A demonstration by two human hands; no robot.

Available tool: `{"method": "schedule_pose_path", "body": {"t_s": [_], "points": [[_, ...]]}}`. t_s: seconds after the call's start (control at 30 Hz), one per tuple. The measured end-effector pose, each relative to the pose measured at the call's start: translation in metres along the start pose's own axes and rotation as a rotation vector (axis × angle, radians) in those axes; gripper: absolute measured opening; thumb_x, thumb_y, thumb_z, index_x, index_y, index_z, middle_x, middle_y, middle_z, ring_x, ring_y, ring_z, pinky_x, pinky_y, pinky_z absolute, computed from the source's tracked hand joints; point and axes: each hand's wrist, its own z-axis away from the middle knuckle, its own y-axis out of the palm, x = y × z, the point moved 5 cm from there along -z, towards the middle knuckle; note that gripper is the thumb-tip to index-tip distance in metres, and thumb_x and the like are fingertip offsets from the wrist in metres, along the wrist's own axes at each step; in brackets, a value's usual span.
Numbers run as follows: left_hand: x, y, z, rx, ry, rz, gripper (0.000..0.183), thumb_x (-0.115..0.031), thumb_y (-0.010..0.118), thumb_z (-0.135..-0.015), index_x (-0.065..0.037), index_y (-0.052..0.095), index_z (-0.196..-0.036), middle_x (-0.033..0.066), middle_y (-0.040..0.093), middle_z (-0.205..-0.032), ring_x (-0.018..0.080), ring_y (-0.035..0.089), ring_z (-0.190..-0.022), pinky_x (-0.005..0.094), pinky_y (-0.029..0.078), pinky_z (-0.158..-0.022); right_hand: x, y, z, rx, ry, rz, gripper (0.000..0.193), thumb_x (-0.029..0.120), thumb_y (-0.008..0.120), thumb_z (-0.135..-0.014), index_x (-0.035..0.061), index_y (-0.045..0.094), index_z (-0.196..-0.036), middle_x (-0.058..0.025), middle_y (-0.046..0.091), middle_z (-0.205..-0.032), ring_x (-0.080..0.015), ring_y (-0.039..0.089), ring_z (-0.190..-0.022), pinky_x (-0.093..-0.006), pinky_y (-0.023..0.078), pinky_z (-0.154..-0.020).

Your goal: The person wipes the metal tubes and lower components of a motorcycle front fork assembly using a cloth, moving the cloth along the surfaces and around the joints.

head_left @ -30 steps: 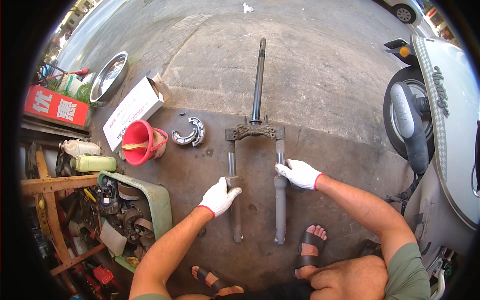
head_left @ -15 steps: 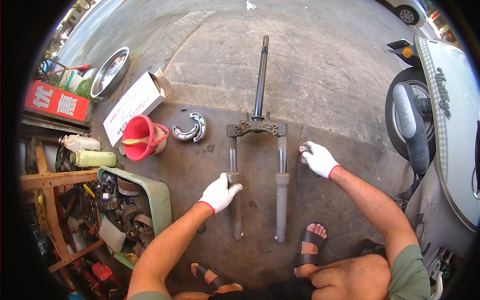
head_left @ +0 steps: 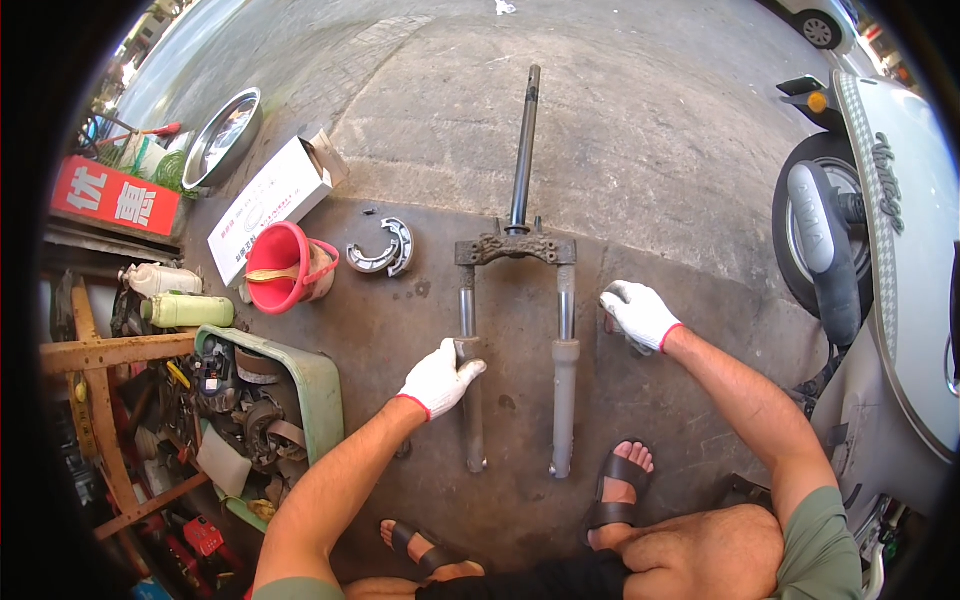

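Observation:
A motorcycle front fork lies flat on the ground, its long steering stem pointing away from me and its two legs toward me. My left hand, in a white work glove, is closed round the upper part of the left leg's grey lower tube. To the right of the right leg, my gloved right hand is held apart from the fork. Its fingers are closed on what looks like a crumpled, dirty rag, mostly hidden beneath the glove.
Left of the fork lie curved brake shoes, a red bucket and a white box. Nearer stands a green bin of used parts beside a rusty frame. A metal basin sits farther back. A pale scooter borders the right.
My right hand has shifted slightly, and more of the rag shows under its palm. The left hand keeps its hold on the fork leg. The view has moved a little.

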Motion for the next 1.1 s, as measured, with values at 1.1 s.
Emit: {"method": "schedule_pose_path", "body": {"t_s": [1.1], "points": [[0.112, 0.013, 0.111, 0.079, 0.115, -0.627, 0.02, -0.022, 0.066, -0.089, -0.007, 0.067, -0.101, 0.018, 0.066, -0.1, 0.0389, 0.065, -0.097, 0.0495, 0.053, -0.085, 0.008, 0.0, -0.005, -0.159, -0.12, 0.311, 0.04, 0.029, 0.06, -0.095, 0.0043, 0.068, -0.125, -0.0223, 0.067, -0.124, -0.0386, 0.063, -0.119, -0.0438, 0.05, -0.104]]}}
